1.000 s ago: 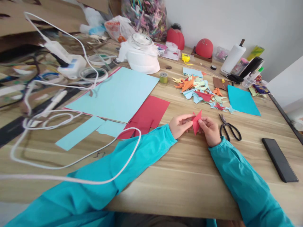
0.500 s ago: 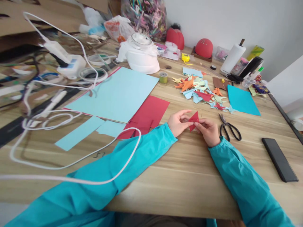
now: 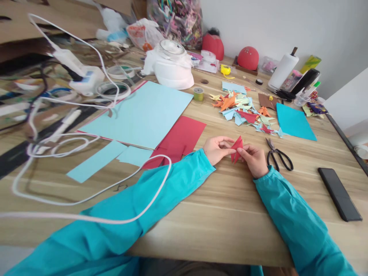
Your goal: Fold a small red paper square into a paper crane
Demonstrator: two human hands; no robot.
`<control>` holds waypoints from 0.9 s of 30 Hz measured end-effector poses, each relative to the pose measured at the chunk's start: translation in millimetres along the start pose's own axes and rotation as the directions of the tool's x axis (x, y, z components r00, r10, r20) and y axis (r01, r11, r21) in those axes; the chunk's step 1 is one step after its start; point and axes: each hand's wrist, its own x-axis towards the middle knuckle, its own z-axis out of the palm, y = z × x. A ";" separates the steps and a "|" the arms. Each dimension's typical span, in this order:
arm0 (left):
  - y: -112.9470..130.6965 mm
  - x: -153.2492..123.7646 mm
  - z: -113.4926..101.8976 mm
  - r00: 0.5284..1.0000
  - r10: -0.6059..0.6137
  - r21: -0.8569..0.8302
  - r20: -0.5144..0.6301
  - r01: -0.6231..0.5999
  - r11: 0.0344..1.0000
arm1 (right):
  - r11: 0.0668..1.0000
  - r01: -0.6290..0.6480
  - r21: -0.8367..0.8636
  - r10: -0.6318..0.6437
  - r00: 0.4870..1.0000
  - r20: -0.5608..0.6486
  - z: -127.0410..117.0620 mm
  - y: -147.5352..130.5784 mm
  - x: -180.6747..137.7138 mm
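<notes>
A small folded piece of red paper (image 3: 237, 147) is held just above the wooden table (image 3: 230, 214), between both hands. My left hand (image 3: 216, 149) pinches its left side with the fingertips. My right hand (image 3: 254, 160) pinches its right side, fingers curled together. Both arms wear teal sleeves. A red sheet (image 3: 179, 141) lies flat just left of my left hand. Black scissors (image 3: 278, 155) lie on the table right of my right hand.
A large light blue sheet (image 3: 143, 115) and light blue strips (image 3: 97, 161) lie at left. A heap of folded paper shapes (image 3: 243, 111) and a teal sheet (image 3: 293, 122) sit behind. A black phone (image 3: 339, 194) lies at right. White cables (image 3: 92, 191) loop across the left.
The red paper has been turned and refolded between my fingers, from an upright point to a flatter wedge and then a narrow shape. My hands have stayed in place.
</notes>
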 end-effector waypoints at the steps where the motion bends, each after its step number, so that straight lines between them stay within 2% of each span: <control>1: 0.2 -0.2 0.6 1.000 0.005 0.000 0.003 -0.005 1.000 | 1.000 -0.002 0.003 0.002 1.000 0.002 -0.1 0.0 0.2; 6: 2.1 -2.3 4.1 0.998 0.053 -0.037 0.036 -0.052 0.998 | 1.000 -0.005 0.021 0.005 1.000 -0.008 -0.2 3.0 1.0; 11: 3.7 -2.6 3.5 0.997 0.075 0.060 -0.010 -0.074 0.995 | 1.000 0.023 -0.009 -0.023 0.999 0.034 -1.4 7.4 1.0; 21: 2.2 0.6 -0.1 0.998 0.031 0.000 0.046 -0.031 1.000 | 0.999 -0.027 0.044 0.023 0.996 0.086 -3.1 6.0 -0.4; 27: 6.7 -2.0 1.1 0.997 0.025 0.026 0.070 -0.026 0.999 | 1.000 0.018 0.012 -0.020 0.987 0.159 -2.8 4.3 -1.1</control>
